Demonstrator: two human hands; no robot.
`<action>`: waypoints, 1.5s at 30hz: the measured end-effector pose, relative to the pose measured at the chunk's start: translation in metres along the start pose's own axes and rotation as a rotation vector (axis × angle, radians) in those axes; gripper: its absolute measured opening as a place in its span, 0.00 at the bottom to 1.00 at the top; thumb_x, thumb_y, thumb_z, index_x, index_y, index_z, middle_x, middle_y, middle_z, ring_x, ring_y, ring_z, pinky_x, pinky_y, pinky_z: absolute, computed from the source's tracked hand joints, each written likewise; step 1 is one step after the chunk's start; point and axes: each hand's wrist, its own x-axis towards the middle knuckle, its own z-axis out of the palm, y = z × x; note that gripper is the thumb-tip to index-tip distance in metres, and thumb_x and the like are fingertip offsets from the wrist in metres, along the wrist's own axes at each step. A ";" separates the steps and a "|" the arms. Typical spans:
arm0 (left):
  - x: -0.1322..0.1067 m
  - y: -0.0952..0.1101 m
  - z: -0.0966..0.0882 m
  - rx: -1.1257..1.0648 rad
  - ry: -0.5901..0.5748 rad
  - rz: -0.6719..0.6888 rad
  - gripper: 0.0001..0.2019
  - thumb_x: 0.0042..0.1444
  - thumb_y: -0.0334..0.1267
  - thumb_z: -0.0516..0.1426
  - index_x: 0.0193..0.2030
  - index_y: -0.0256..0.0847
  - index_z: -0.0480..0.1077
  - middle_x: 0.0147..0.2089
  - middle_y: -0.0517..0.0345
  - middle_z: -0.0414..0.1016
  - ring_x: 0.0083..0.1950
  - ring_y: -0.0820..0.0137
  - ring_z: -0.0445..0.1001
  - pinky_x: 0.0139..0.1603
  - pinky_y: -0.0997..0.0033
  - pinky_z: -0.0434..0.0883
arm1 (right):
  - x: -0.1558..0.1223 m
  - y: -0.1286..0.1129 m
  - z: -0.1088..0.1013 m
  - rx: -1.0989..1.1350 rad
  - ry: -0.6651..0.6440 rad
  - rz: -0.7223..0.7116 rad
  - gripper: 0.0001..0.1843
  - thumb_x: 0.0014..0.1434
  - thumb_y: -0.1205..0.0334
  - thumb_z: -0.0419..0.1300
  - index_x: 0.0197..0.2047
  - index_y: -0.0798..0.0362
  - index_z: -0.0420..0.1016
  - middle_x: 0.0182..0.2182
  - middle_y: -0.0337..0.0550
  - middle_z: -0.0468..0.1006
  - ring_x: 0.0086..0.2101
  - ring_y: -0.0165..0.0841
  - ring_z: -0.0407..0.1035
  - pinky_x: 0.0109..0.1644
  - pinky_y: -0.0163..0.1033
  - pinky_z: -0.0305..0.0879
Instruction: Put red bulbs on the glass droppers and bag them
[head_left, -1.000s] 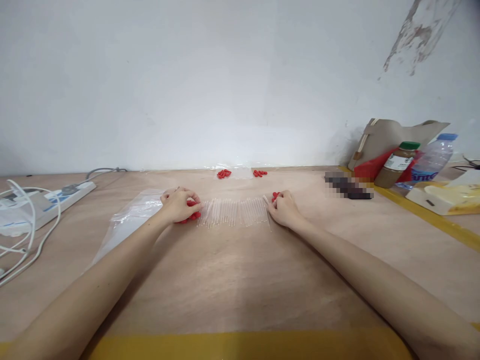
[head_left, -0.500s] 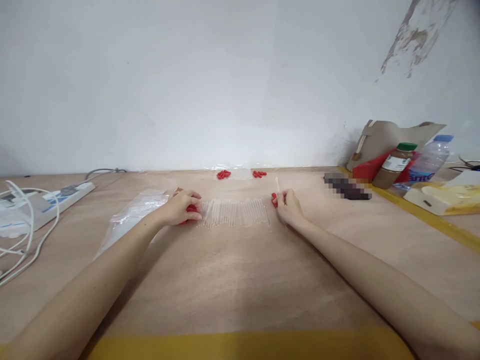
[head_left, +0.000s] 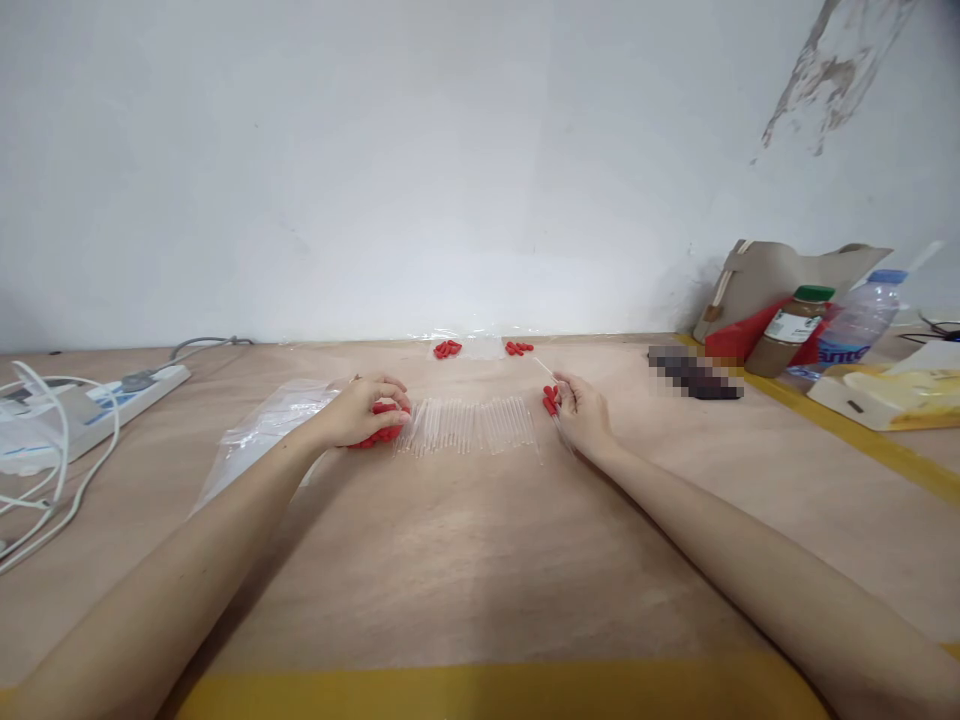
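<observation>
My left hand is over a pile of small red pieces, at the left end of a row of thin clear sticks. Its thumb and fingers are apart, with red showing in the gap. At the row's right end, my right hand pinches one thin, pale stick that slants up to the left. A few red pieces show beside its fingertips. The sticks lie side by side on the table.
Two small red heaps, a left one and a right one, lie near the wall on clear plastic. Plastic bags and a power strip are at left. Bottles, including a green-capped one, and a blurred dark object stand right.
The stick in my right hand has tipped from nearly upright to slanting left. My left hand's thumb and fingers have parted more, uncovering more red pieces.
</observation>
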 end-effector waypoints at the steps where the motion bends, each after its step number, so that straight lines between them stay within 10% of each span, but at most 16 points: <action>1: 0.000 0.003 0.001 -0.074 0.016 -0.027 0.12 0.49 0.48 0.55 0.33 0.43 0.71 0.43 0.55 0.71 0.41 0.64 0.71 0.44 0.64 0.67 | 0.000 0.000 0.001 0.000 0.004 -0.005 0.16 0.58 0.60 0.43 0.42 0.56 0.67 0.31 0.47 0.73 0.31 0.33 0.67 0.38 0.38 0.61; 10: 0.004 0.053 0.061 -0.917 0.237 -0.187 0.15 0.46 0.43 0.59 0.38 0.36 0.69 0.40 0.51 0.75 0.43 0.65 0.74 0.48 0.63 0.68 | -0.010 -0.003 0.001 -0.040 0.025 -0.131 0.15 0.60 0.59 0.41 0.43 0.54 0.64 0.36 0.48 0.74 0.35 0.35 0.67 0.39 0.41 0.58; 18: -0.006 0.062 0.097 -0.660 0.302 -0.092 0.11 0.50 0.40 0.58 0.38 0.38 0.64 0.34 0.55 0.74 0.33 0.67 0.76 0.34 0.68 0.71 | -0.037 -0.032 -0.001 -0.252 -0.254 -0.478 0.13 0.61 0.59 0.46 0.34 0.52 0.70 0.30 0.40 0.76 0.32 0.31 0.65 0.42 0.41 0.45; 24: -0.005 0.062 0.093 -0.379 0.361 0.104 0.09 0.55 0.38 0.54 0.42 0.40 0.69 0.40 0.53 0.75 0.43 0.65 0.72 0.47 0.62 0.67 | -0.042 -0.037 -0.002 -0.254 -0.283 -0.531 0.12 0.61 0.61 0.46 0.35 0.53 0.70 0.32 0.41 0.77 0.33 0.31 0.66 0.41 0.40 0.43; 45: -0.011 0.072 0.088 -0.196 0.215 0.312 0.07 0.57 0.34 0.52 0.37 0.38 0.71 0.33 0.56 0.73 0.34 0.71 0.71 0.36 0.74 0.67 | -0.031 -0.027 -0.005 -0.324 -0.438 -0.756 0.12 0.59 0.66 0.48 0.35 0.52 0.73 0.26 0.39 0.75 0.28 0.28 0.61 0.41 0.41 0.40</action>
